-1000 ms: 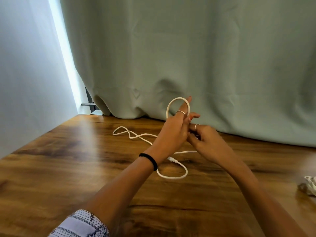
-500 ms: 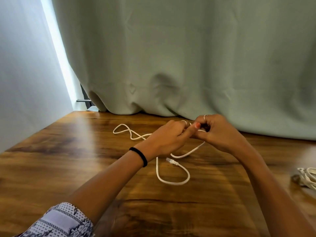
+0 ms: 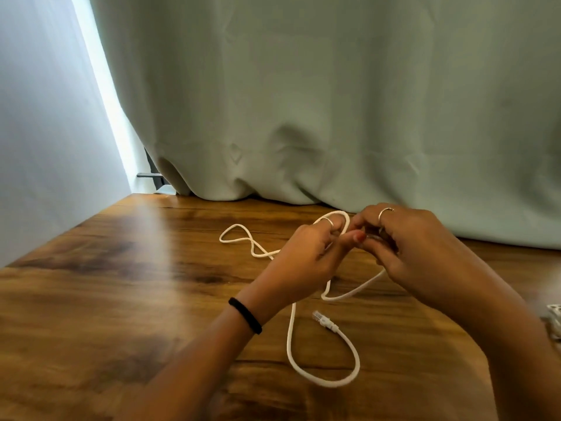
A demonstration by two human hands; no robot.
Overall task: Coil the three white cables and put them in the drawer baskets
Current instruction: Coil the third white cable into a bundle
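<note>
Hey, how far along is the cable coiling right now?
Done: maybe one bundle, partly visible at the table's right edge. In hand: the left hand and right hand hold a first loop of a white cable, mostly loose on the table. Left: finish coiling; no drawer baskets in view.

White cable (image 3: 290,341), brown wood-grain table (image 3: 121,299)

A single head-worn wide-angle camera is looking forward and down from above the near edge of the bench (image 3: 91,299), sitting close over the person's forearms. It is facing the far edge, where a green curtain (image 3: 334,101) is hanging, and is taking in the far left corner beside a pale wall (image 3: 36,147). The right edge is falling just outside the frame. No second view is sharing the scene.
</note>
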